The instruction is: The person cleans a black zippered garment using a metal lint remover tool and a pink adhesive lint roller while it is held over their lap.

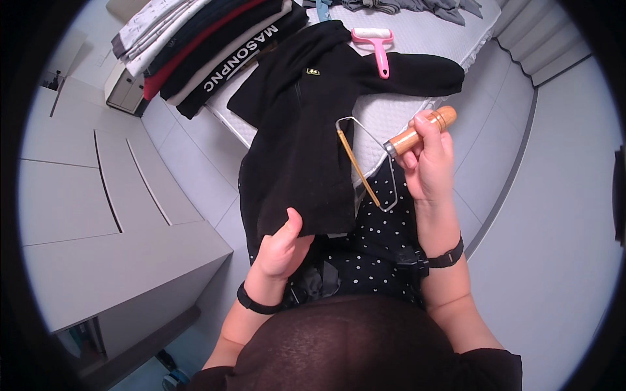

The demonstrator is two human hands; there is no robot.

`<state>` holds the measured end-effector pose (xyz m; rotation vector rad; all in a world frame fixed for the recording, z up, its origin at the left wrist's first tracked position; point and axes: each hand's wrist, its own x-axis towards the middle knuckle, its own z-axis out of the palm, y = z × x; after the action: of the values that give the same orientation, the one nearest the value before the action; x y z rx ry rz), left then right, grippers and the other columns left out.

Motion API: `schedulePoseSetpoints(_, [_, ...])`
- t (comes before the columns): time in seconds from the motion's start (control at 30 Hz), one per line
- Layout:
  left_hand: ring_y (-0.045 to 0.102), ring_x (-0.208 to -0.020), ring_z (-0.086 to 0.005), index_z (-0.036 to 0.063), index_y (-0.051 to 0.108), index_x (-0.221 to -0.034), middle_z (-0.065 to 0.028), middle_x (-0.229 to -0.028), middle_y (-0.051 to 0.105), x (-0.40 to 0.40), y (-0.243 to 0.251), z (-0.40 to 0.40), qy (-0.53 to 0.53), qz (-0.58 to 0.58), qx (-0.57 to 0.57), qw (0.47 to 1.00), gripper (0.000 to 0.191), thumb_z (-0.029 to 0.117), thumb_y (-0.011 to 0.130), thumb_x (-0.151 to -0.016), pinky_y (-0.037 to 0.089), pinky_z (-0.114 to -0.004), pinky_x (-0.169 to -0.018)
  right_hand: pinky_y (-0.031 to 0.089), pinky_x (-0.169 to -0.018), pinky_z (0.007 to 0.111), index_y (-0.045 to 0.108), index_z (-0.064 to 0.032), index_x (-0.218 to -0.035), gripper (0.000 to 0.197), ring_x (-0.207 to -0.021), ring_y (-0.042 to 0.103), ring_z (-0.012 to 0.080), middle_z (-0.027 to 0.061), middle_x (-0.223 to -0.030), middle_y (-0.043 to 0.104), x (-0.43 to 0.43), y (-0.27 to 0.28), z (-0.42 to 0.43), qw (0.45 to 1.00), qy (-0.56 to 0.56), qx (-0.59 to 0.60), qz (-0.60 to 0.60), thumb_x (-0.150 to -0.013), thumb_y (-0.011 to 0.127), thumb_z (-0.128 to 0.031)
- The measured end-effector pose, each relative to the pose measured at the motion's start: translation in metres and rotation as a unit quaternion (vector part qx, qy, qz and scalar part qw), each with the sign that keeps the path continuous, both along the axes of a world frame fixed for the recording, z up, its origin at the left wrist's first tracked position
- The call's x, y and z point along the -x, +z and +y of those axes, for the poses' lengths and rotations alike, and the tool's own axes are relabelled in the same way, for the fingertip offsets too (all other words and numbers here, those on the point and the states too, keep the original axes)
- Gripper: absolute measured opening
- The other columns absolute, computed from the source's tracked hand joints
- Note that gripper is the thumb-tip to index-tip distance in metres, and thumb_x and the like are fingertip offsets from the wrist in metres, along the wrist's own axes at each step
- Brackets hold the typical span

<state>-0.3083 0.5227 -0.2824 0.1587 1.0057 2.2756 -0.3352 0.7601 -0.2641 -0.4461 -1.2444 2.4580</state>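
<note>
A black long-sleeved garment (308,146) with a small yellow patch lies over the bed's corner and hangs down onto my lap. My left hand (286,244) grips its near edge, the thumb on top and the fingers hidden beneath. In my right hand (425,156) is the wooden handle of a lint scraper (415,137); its metal frame and brass-coloured bar tilt over the garment's right edge. Whether the bar touches the cloth, I cannot tell. A pink-handled lint roller (381,54) with a white roll lies across the garment's sleeve.
Folded clothes (220,54) are stacked at the bed's upper left. Grey clothing (415,9) lies on the far part of the white quilted bed (420,105). A pale cabinet (122,273) stands at left. Grey curtains (552,39) hang at upper right, above a pale panel (547,195).
</note>
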Motion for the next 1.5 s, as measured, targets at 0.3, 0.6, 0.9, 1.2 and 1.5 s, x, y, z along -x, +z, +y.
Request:
schedulePoseSetpoints(0.3, [0.038,-0.131,-0.0264,0.0024,0.028,-0.142,-0.0107,-0.143,0.038,-0.001,-0.011,-0.003,0.002,0.069,0.068,0.995,0.049,0.028,0.036,-0.101,0.03,-0.043,-0.108,0.03,-0.037,0.018,0.05,-0.0046,-0.088,0.016,-0.042,0.038,0.0048,0.0012,-0.066,0.048,0.0,0.009,-0.013,0.996,0.008,-0.085,-0.001,-0.089,0.06,-0.017])
schedulePoseSetpoints(0.6, [0.038,-0.131,-0.0254,0.0016,0.03,-0.142,-0.0112,-0.143,0.039,-0.001,-0.013,-0.006,0.017,0.1,0.1,0.99,0.048,0.026,0.038,-0.101,0.03,-0.041,-0.108,0.032,-0.037,0.018,0.049,-0.0045,-0.088,0.017,-0.043,0.039,0.0046,0.0017,-0.069,0.05,-0.002,0.011,-0.02,0.994,0.109,0.028,0.002,-0.089,0.06,-0.018])
schedulePoseSetpoints(0.9, [0.038,-0.131,-0.0257,0.002,0.029,-0.142,-0.0103,-0.143,0.039,-0.003,-0.012,-0.008,-0.009,0.073,0.125,0.989,0.05,0.03,0.036,-0.101,0.03,-0.041,-0.108,0.032,-0.037,0.018,0.048,-0.0063,-0.085,0.014,-0.042,0.039,0.0048,0.0014,-0.065,0.048,-0.012,0.032,-0.029,0.996,0.076,-0.041,0.008,-0.089,0.055,-0.018])
schedulePoseSetpoints(1.2, [0.037,-0.132,-0.0255,0.0043,0.026,-0.144,-0.0093,-0.145,0.036,-0.002,-0.002,-0.003,-0.021,0.051,0.114,0.992,0.055,0.037,0.034,-0.101,0.029,-0.042,-0.108,0.031,-0.038,0.016,0.048,-0.0065,-0.085,0.013,-0.043,0.038,0.003,0.0006,-0.067,0.049,-0.011,0.023,-0.009,0.993,-0.005,-0.114,0.038,-0.089,0.055,-0.016])
schedulePoseSetpoints(1.5, [0.037,-0.132,-0.0253,0.0049,0.026,-0.144,-0.0089,-0.144,0.037,-0.003,0.0,-0.003,-0.025,0.03,0.154,0.987,0.055,0.037,0.034,-0.101,0.029,-0.043,-0.108,0.033,-0.038,0.018,0.051,-0.0037,-0.087,0.013,-0.041,0.041,0.0039,0.0019,-0.065,0.052,-0.013,0.022,-0.022,0.995,0.015,-0.096,0.032,-0.089,0.06,-0.013])
